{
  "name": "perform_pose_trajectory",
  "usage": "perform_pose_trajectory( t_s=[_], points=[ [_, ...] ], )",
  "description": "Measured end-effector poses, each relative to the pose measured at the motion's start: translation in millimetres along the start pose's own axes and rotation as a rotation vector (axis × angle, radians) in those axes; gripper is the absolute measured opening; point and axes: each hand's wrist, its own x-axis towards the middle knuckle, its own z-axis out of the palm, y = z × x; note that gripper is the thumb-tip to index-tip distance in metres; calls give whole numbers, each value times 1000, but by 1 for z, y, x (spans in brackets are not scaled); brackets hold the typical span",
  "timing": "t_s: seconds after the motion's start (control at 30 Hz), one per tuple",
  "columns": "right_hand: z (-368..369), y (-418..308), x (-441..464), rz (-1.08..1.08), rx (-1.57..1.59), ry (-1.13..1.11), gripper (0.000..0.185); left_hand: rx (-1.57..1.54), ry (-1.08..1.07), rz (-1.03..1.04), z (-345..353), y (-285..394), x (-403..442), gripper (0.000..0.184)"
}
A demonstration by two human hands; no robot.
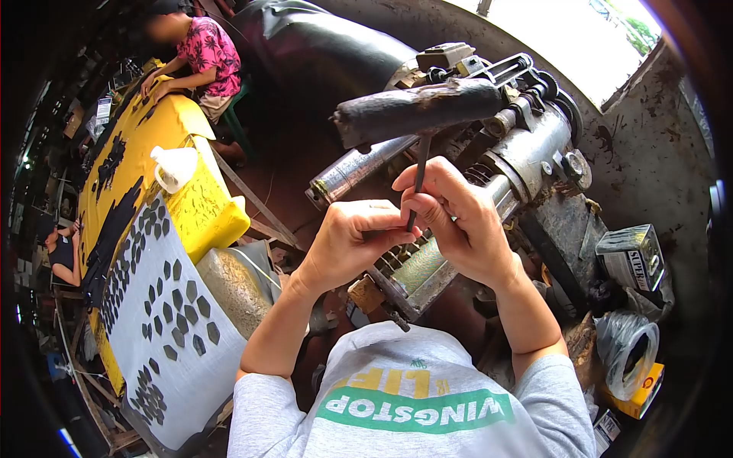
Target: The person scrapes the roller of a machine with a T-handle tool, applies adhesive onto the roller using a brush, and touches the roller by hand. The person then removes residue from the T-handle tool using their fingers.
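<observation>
A narrow dark strip runs down from the underside of a thick black roll to my fingers. My right hand pinches this strip between thumb and fingers. Close beside it, my left hand is closed in a pinch near the strip's lower end; exactly what its fingertips grip is hard to see. Beneath both hands lies a metal machine with gears, rollers and a patterned greenish roller.
At left, a yellow-covered table bears black pieces, a white jug and a pale sheet of small dark cutouts. One person works at its far end, another at far left. Boxes and a clear plastic-wrapped coil stand right.
</observation>
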Motion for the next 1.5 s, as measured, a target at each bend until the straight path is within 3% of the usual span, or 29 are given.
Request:
perform_pose_trajectory(
  t_s=[0.23, 0.43, 0.53, 0.9, 1.0, 1.3, 1.5],
  points=[
    [4, 11, 5, 15, -48, -24, 8, -1, 21, -46, 2, -4, -4, 21],
    [4, 20, 0, 147, 186, 120, 10, -183, 95, -171, 12, -4, 0, 26],
    [2, 21, -3, 102, 216, 174, 9, -12, 83, -112, 12, -3, 5, 24],
    [-7, 20, -17, 127, 364, 295, 13, 45, 52, 8, 17, -6, 18, 23],
    [-16, 14, -17, 139, 398, 214, 14, 57, 23, 42, 17, -6, 18, 22],
    [-14, 7, -18, -32, 295, 286, 17, 133, 57, 80, 13, 15, 26, 21],
    [-13, -1, -16, 2, 165, 221, 16, 115, 32, 100, 13, 11, 22, 20]
  ],
)
